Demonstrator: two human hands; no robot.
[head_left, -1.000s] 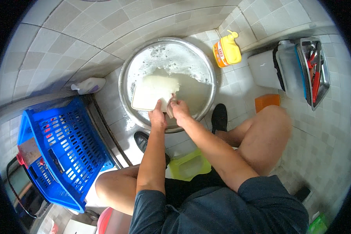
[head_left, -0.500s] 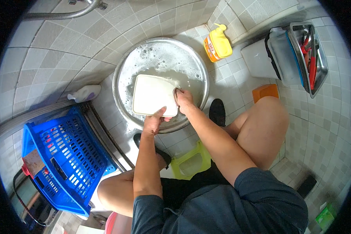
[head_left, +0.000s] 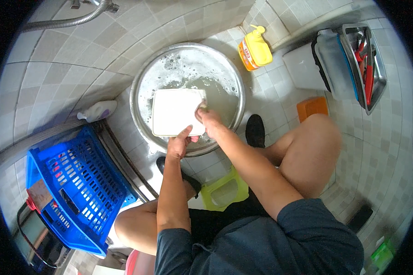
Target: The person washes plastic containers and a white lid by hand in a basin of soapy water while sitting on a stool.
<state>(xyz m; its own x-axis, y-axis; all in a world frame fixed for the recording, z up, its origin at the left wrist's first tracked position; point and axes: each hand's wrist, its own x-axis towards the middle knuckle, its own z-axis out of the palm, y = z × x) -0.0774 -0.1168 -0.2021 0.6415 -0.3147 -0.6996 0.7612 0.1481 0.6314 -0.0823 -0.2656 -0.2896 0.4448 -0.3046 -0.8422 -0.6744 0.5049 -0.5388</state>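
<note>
A white rectangular plastic lid or shallow tray with rounded corners (head_left: 176, 110) is tilted over a large round metal basin (head_left: 134, 94) of sudsy, cloudy water. My left hand (head_left: 180, 144) grips its near edge, thumb on top and fingers underneath. At the right edge, my right hand (head_left: 209, 122) is closed around a small dark-rimmed scrubbing pad (head_left: 198, 112) pressed against the white piece. The fingers cover most of the pad, so its exact kind is unclear. Foam clings to the basin's far and left inner sides.
Beyond the basin stands a yellow pump bottle (head_left: 258, 51). At right are plastic bins (head_left: 303, 68) and a metal tray of red-handled tools (head_left: 369, 75), plus an orange block (head_left: 313, 108). A blue crate (head_left: 92, 178) and white bottle (head_left: 98, 111) sit left; a green stool (head_left: 222, 188) is near.
The white piece has shifted slightly left and its tilt has changed. My right hand has moved a little left and down along its right edge. My left hand keeps its grip.
</note>
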